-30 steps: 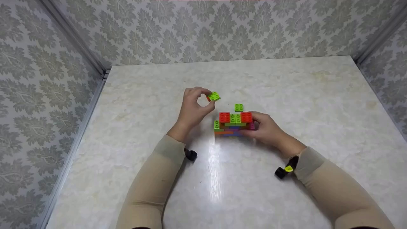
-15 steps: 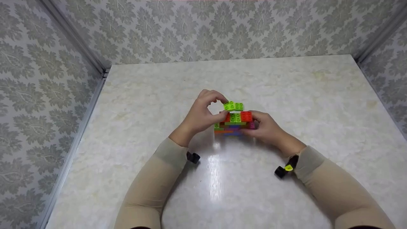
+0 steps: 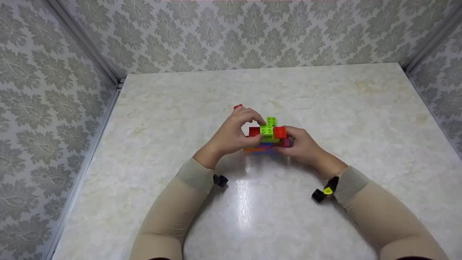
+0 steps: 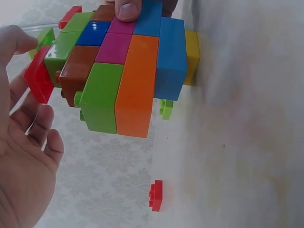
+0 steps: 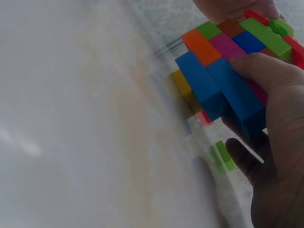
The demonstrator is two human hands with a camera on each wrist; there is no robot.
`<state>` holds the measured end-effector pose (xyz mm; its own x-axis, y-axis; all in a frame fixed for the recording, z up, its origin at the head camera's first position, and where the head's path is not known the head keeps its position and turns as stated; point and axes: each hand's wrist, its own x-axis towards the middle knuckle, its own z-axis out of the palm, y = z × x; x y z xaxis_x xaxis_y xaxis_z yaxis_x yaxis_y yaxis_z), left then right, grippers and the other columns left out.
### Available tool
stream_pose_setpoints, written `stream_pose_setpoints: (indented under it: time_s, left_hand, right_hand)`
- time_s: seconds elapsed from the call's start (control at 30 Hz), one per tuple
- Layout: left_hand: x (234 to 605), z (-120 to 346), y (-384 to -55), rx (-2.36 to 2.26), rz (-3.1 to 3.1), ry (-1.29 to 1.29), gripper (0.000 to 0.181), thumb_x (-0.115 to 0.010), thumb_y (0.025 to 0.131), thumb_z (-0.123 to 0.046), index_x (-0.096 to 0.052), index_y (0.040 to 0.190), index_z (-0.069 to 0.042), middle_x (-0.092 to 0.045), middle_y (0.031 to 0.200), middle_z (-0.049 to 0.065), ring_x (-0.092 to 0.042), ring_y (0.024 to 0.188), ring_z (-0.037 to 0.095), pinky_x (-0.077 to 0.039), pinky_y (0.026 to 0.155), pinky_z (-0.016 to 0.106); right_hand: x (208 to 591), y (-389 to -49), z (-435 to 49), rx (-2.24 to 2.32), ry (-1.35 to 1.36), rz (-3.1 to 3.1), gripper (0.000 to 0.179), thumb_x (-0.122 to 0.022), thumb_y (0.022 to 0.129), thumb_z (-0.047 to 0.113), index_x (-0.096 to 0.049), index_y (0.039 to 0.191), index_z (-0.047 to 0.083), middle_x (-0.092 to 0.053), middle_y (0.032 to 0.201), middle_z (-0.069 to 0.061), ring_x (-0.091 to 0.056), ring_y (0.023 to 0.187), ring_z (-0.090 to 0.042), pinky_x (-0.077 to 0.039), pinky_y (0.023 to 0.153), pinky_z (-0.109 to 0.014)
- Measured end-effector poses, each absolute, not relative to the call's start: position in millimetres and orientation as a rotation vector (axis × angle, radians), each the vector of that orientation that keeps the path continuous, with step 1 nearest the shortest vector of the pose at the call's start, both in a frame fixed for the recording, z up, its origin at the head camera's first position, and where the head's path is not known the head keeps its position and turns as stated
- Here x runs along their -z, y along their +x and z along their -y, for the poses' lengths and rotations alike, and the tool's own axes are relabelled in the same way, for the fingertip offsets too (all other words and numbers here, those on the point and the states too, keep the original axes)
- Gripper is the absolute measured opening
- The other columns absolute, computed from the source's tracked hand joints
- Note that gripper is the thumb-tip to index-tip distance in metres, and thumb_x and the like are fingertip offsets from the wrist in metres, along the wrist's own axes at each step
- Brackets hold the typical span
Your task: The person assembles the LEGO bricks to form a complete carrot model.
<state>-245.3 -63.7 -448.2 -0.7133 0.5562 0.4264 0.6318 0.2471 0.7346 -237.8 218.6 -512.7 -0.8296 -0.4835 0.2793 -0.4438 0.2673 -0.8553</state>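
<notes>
A stack of toy building bricks (image 4: 135, 83) in orange, blue, green, brown and pink stands on the table, with red bricks (image 3: 279, 132) at the top corners. Between thumb and forefinger, my left hand (image 3: 234, 131) pinches a light green brick (image 3: 266, 130) at the middle of the stack's top. It appears to touch the bricks below; whether it is pressed home I cannot tell. My right hand (image 3: 305, 148) grips the stack's right side, its thumb (image 5: 259, 66) lying on the pink and blue front bricks. My left hand covers part of the stack's left side in the head view.
Behind the stack lies a loose light green brick (image 3: 271, 119). A loose red brick (image 3: 238, 106) lies beyond my left hand, partly hidden by it. The pale marbled table (image 3: 162, 104) is bounded by patterned walls (image 3: 231, 36) at the back and sides.
My left hand has carried the light green brick rightward and toward me, from left of the stack onto its top middle. The loose red brick shows more plainly. My right hand has stayed put.
</notes>
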Motion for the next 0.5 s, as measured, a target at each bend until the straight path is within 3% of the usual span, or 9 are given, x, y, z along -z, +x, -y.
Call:
stream_pose_setpoints:
  time_s: [0.13, 0.27, 0.37, 0.5]
  left_hand:
    - [449.7, 62.2, -244.3, 1.479, 2.448, -1.156, 0.024, -0.083, 0.097, -0.017, -0.078, 0.120, -0.012, -0.078, 0.121, 0.003, -0.060, 0.121, 0.038, -0.050, 0.109, 0.052]
    - [450.7, 61.7, -243.4, 1.457, 2.487, -1.159, 0.036, -0.083, 0.098, -0.017, -0.078, 0.133, -0.014, -0.078, 0.123, 0.003, -0.057, 0.121, 0.035, -0.050, 0.109, 0.057]
    - [451.5, 61.3, -243.1, 1.457, 2.507, -1.162, 0.039, -0.083, 0.098, -0.018, -0.078, 0.136, -0.015, -0.077, 0.127, 0.004, -0.058, 0.124, 0.038, -0.049, 0.110, 0.057]
    - [453.7, 59.1, -243.0, 1.472, 2.528, -1.146, 0.031, -0.084, 0.101, -0.025, -0.080, 0.130, -0.014, -0.076, 0.130, 0.004, -0.058, 0.128, 0.042, -0.048, 0.111, 0.048]
  right_hand:
    - [514.3, -238.4, -218.9, 1.654, -0.911, -2.478, 0.045, -0.090, 0.091, -0.002, -0.078, 0.134, 0.000, -0.081, 0.131, -0.018, -0.070, 0.118, -0.001, -0.051, 0.109, -0.016]
    - [515.2, -238.9, -218.9, 1.652, -0.922, -2.483, 0.046, -0.091, 0.090, -0.003, -0.077, 0.133, -0.001, -0.082, 0.129, -0.014, -0.069, 0.114, -0.003, -0.052, 0.105, -0.017]
    - [514.5, -238.7, -218.7, 1.662, -0.926, -2.473, 0.045, -0.091, 0.089, -0.003, -0.078, 0.132, -0.001, -0.082, 0.127, -0.008, -0.067, 0.108, -0.005, -0.052, 0.100, -0.018]
    - [513.2, -238.3, -218.5, 1.662, -0.926, -2.468, 0.043, -0.090, 0.091, -0.002, -0.078, 0.132, 0.000, -0.081, 0.126, -0.006, -0.066, 0.106, -0.006, -0.051, 0.098, -0.019]
